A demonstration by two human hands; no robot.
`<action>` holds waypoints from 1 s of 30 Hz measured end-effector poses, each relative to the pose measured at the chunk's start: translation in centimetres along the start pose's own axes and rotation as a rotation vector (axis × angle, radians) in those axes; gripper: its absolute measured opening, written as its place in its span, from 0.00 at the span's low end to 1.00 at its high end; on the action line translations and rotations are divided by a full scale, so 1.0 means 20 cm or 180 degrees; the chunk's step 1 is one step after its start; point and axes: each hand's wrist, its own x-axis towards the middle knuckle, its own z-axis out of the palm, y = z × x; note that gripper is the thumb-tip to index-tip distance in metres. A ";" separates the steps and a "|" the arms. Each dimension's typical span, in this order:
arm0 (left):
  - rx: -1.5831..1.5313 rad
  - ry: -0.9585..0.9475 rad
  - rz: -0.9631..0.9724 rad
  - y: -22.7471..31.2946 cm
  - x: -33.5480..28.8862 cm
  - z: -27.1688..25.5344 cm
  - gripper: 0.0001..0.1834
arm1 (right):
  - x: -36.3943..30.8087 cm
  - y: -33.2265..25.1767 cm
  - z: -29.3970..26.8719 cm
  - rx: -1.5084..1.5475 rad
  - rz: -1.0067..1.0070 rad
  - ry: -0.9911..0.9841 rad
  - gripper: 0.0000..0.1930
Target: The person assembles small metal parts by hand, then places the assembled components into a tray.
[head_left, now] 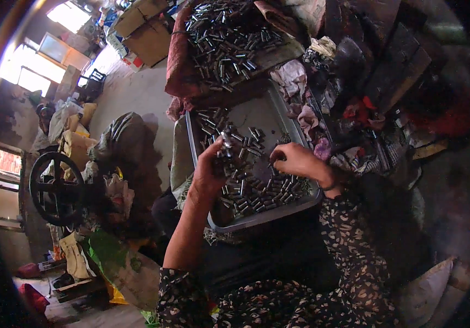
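Note:
A grey plastic tray (267, 216) lies in front of me with many small shiny metal cylinders (252, 201) scattered in it. Over its left side, my left hand (208, 170) is closed around several of these metal cylinders (226, 141), which stick up past the thumb. Above the right part of the tray is my right hand (301, 163), its fingers curled in and the thumb near the index finger. Whatever lies between those fingertips is too small and dark to make out. Some cylinders beneath both hands are hidden.
Past the tray, a larger heap of metal cylinders (229, 41) rests on a reddish sack (179, 68). Crumpled rags (292, 79) and dark boards (404, 71) crowd the right. On the left stand a black handwheel (55, 188) and stuffed sacks (125, 136); cardboard boxes (146, 41) are farther back.

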 end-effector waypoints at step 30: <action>0.6876 0.0870 0.0710 0.00 0.49 0.14 0.13 | 0.02 -0.02 -0.06 0.0514 -0.0388 0.1357 0.11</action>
